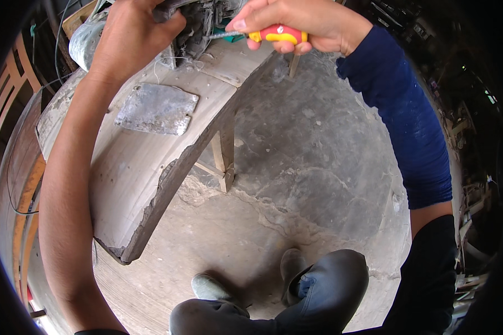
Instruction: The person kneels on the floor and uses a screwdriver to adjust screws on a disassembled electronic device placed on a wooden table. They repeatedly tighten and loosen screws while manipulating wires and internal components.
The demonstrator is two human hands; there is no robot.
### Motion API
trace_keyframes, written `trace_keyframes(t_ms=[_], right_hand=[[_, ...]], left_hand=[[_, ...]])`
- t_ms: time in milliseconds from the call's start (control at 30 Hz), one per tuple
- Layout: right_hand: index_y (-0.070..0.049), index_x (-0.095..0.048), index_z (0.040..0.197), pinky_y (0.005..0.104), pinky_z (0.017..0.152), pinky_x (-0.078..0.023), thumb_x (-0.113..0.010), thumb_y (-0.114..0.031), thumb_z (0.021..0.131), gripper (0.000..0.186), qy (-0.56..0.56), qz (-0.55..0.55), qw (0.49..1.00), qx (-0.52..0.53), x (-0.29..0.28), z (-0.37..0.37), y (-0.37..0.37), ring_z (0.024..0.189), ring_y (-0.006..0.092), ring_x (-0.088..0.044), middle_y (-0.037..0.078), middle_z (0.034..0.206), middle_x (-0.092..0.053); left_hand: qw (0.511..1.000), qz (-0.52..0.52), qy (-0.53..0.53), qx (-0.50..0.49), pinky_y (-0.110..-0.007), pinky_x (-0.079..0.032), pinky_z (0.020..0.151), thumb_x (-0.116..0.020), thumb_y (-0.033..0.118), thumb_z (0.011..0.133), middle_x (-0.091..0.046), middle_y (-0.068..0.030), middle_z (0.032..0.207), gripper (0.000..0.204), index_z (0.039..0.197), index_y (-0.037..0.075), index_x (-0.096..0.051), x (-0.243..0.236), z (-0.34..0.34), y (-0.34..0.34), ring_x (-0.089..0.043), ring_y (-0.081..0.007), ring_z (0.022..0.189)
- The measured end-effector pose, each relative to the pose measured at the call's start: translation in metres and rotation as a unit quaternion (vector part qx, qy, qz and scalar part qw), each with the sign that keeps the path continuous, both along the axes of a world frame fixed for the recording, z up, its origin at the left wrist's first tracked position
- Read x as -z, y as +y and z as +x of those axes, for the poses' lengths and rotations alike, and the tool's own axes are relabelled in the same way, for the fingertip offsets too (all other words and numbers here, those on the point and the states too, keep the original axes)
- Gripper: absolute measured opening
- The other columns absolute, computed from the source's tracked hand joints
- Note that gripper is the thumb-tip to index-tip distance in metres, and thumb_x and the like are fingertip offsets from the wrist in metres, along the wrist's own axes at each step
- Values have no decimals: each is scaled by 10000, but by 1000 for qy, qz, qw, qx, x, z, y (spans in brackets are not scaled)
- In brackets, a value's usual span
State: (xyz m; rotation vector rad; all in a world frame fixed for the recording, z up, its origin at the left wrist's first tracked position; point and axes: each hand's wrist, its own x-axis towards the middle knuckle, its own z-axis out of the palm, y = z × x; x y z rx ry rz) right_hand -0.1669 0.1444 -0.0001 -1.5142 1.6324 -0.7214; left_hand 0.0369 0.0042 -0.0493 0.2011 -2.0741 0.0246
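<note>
In my right hand point(318, 22) is a screwdriver point(280, 36) with a red and yellow handle. Its metal shaft points left, and the tip meets a dirty grey mechanical part point(198, 28) at the top of the view. My left hand point(137, 30) is closed at the left side of that part, thumb bent inward; its other fingers run toward the upper edge, and what they grip is hidden. A thin pale wire point(170, 60) curls out below the part. Nearer to me, a flat, stained metal plate point(157, 108) lies on the wooden bench point(134, 162).
The bench has a chipped, ragged right edge and a wooden leg point(223, 159). A wrapped, shiny round object point(86, 44) sits behind my left wrist. Wooden slatted furniture point(25, 195) stands at left; a dark cable hangs there. Clutter lines the far right, beyond the concrete floor point(313, 145).
</note>
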Motion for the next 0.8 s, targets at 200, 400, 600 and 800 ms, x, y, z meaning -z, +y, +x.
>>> trace_keyframes(t_ms=[200, 400, 600, 800], right_hand=[[38, -651, 982, 356, 480, -447, -600, -110, 909, 173, 201, -377, 904, 22, 32, 17, 16, 496, 231, -583, 141, 636, -608], [27, -583, 928, 488, 599, -492, -575, -109, 890, 142, 366, -474, 800, 29, 37, 16, 10, 698, 443, -640, 256, 703, -607], [8, -562, 914, 510, 614, -505, -575, -114, 895, 124, 418, -489, 765, 17, 37, 19, 10, 699, 446, -642, 243, 711, -622], [28, -618, 872, 480, 524, -486, -578, -73, 855, 110, 442, -446, 776, 59, 41, 30, -4, 517, 362, -597, 220, 646, -603]], left_hand=[[996, -16, -11, -84, -357, -532, 764, -658, 35, 699, -673, -132, 872, 291, 984, -15, -691, -3, 0, 31, -674, -271, 854], [997, 21, -53, -54, -260, -441, 614, -671, 64, 851, -666, -58, 1005, 347, 1198, 71, -683, 3, 6, -6, -499, -110, 652], [999, 22, -40, -19, -272, -435, 599, -668, 63, 851, -666, -58, 1008, 343, 1193, 73, -685, 4, 5, -7, -463, -120, 623], [999, -20, -10, -40, -354, -530, 766, -648, 35, 700, -669, -134, 876, 288, 981, -15, -690, 0, 3, 1, -669, -274, 846]])
